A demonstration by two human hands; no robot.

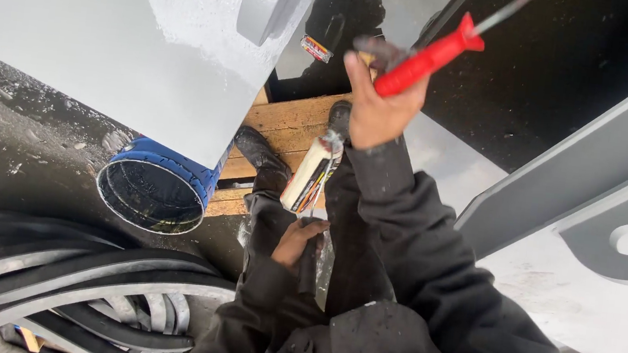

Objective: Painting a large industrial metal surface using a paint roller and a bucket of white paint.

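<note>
Dark sleeves lead to the right hand [379,111], clamped on a light, stiff red roller handle [424,59] raised overhead, best gripped mid-handle, while the left hand [296,239] closes around a second small roller [312,175] near the blue bucket [157,186].

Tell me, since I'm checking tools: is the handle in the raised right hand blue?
No, the right hand grips a red handle.

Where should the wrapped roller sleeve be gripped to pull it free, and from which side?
Grip the roller sleeve around its bare upper half, coming from the side next to the wooden boards. It is a round tube standing tilted; the left hand covers its lower end, while the right hand holds the red handle.
</note>
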